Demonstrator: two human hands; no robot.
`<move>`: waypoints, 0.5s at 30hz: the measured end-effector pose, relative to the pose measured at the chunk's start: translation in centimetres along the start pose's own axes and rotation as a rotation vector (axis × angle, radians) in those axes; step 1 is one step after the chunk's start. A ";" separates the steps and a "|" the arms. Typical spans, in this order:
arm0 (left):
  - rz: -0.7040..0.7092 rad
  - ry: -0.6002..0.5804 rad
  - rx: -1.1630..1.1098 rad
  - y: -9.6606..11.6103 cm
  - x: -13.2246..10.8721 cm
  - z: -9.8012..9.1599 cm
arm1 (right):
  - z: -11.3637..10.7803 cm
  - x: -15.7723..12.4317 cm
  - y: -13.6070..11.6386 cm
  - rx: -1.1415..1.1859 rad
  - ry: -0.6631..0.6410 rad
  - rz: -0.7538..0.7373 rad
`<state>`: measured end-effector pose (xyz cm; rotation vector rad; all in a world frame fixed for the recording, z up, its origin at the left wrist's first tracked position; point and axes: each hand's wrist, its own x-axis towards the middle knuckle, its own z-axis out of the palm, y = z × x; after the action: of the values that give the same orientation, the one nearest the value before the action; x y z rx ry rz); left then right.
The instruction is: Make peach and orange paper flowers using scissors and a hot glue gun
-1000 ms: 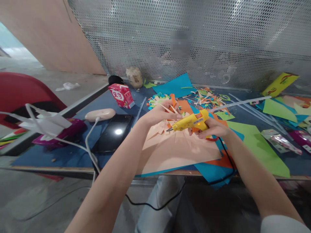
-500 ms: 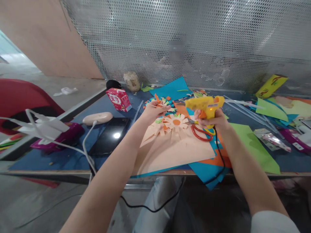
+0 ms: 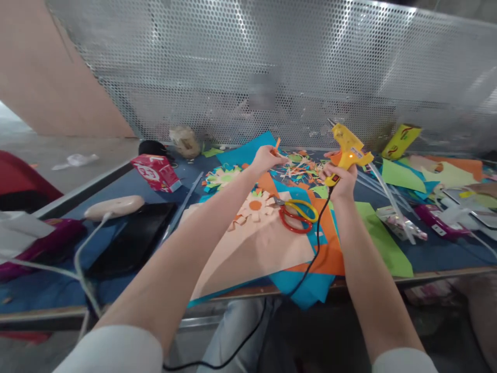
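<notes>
In my right hand point(image 3: 341, 173) is a yellow hot glue gun point(image 3: 347, 147), its nozzle tilted up to the left and a clear glue stick poking out of its back. My left hand point(image 3: 267, 159) is pinched on a small orange paper piece point(image 3: 277, 143) over the scraps. Below my hands, a peach paper flower point(image 3: 255, 205) with an orange centre lies on a peach paper sheet point(image 3: 248, 254). Scissors point(image 3: 298, 215) with red and yellow handles rest beside the flower. A pale green paper flower point(image 3: 224, 177) is partly behind my left forearm.
Paper scraps point(image 3: 301, 167) are heaped against the perforated metal panel point(image 3: 217, 77). At left are a red and white box point(image 3: 156, 172), a black tablet point(image 3: 134, 238) and white cables. A yellow box point(image 3: 401, 141) stands at back right. The gun's black cord point(image 3: 317, 248) runs over the table edge.
The glue gun has risen, and its nozzle now tips upward, clear of the scissors. My left hand, still pinching the orange paper, has moved up and right over the scraps. The view has shifted right.
</notes>
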<state>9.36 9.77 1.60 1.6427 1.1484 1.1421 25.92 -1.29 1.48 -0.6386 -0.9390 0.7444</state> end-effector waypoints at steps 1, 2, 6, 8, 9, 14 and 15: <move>0.031 -0.006 0.045 0.2 0.9 1.1 | -0.1 0.1 0.0 0.006 0.012 -0.006; 0.048 -0.008 0.096 0.4 1.8 2.1 | -0.1 0.1 0.0 0.013 0.025 -0.008; 0.090 -0.058 0.217 0.7 4.9 5.4 | 0.0 0.1 0.1 0.028 0.056 0.042; 0.090 -0.132 0.207 0.6 5.9 6.6 | 0.1 0.1 0.2 0.040 0.040 0.056; 0.087 -0.182 0.198 0.5 6.3 7.1 | 0.2 0.1 0.2 0.044 0.027 0.059; 0.044 -0.364 0.103 -0.1 7.2 8.6 | 0.2 0.1 0.3 0.019 0.012 0.075; 0.029 -0.378 0.082 -0.2 7.3 8.7 | 0.3 0.1 0.4 0.017 0.012 0.079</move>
<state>18.88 15.80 0.75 1.8469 0.9384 0.7649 25.63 -0.92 1.35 -0.6671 -0.8996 0.8171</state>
